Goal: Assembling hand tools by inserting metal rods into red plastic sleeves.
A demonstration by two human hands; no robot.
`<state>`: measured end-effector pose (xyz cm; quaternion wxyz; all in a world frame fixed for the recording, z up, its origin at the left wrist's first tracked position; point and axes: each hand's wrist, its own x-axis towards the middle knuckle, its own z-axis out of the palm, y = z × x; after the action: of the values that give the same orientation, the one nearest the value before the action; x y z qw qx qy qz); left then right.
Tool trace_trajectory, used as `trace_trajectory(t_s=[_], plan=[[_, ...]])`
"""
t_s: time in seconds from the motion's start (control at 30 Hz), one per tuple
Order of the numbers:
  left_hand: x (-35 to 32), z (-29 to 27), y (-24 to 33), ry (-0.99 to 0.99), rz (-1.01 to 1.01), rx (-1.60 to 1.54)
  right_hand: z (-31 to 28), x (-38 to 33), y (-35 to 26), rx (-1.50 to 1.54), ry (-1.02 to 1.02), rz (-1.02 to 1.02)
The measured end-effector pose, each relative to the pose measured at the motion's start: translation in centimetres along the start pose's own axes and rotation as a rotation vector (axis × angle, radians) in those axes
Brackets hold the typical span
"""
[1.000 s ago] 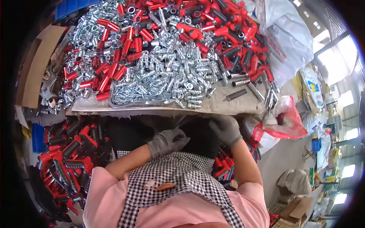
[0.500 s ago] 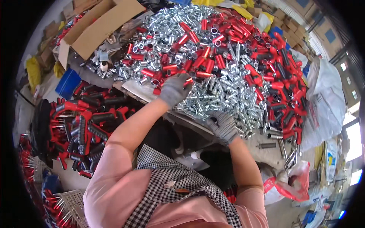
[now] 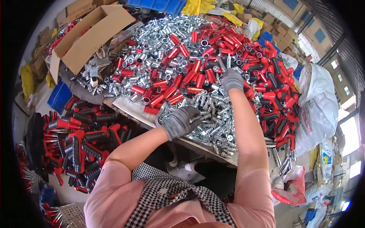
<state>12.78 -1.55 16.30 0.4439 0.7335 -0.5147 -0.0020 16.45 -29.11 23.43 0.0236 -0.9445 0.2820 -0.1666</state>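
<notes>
My left hand (image 3: 180, 123), in a grey striped glove, is at the near edge of the heap with its fingers curled in among small silver metal pins (image 3: 213, 127). Whatever lies inside its grip is hidden. Farther in, my right hand (image 3: 232, 80), gloved alike, reaches over the pins. Its fingers are drawn together at the lower end of a slim silver tube (image 3: 229, 60) that sticks up from the pile. Red metal sleeves (image 3: 192, 76) lie to the left of that hand, and red-and-black handles (image 3: 272, 81) to its right. Short silver rings (image 3: 157, 38) cover the far left.
The pale worktable edge (image 3: 131, 110) runs before me. An open cardboard box (image 3: 97, 38) stands far left, a blue crate (image 3: 159, 5) at the back. Lower left, red-and-black handles (image 3: 81, 140) are piled. A white sack (image 3: 317, 106) flanks the heap on the right.
My right hand has gone from the table's near edge deep into the heap, to the silver tube. My left hand has drawn back from the red sleeves to the pins. The view has shifted slightly.
</notes>
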Motion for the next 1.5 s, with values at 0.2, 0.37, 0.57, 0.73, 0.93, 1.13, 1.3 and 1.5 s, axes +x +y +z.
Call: trace_trajectory(t_s=[0.2, 0.37, 0.57, 0.73, 0.93, 1.13, 1.3, 1.5], plan=[[-0.4, -1.5, 0.4, 0.113, -0.404, -0.893, -3.8, -10.9, 1.4, 0.168, 0.359, -0.456], [-1.2, 2.0, 2.3, 0.2, -0.291, -0.958, -0.9, -27.0, -1.0, 1.505, -0.176, -0.108], [-4.3, 1.9, 4.9, 0.009, -0.224, -1.336, 0.9, -34.5, -1.5, 2.48, -0.809, 0.253], [-6.1, 0.5, 6.1, -0.058, -0.307, -1.356, 1.6, -35.9, -1.0, 2.805, -1.342, 0.271], [-7.0, 0.3, 5.9, -0.005, -0.283, -0.922, -0.2, -35.7, -4.2, 2.142, -0.748, -0.027], [-7.8, 0.1, 5.8, 0.035, -0.185, -0.562, 0.2, -36.4, -4.3, 1.777, -0.487, 0.215], [-7.4, 0.6, 5.5, -0.083, -0.209, -1.117, -1.0, -36.2, -3.8, 2.098, -0.744, 0.302], [-7.8, -0.2, 5.7, -0.077, -0.212, -1.14, -1.2, -36.6, -4.3, 2.216, -0.867, 0.372]])
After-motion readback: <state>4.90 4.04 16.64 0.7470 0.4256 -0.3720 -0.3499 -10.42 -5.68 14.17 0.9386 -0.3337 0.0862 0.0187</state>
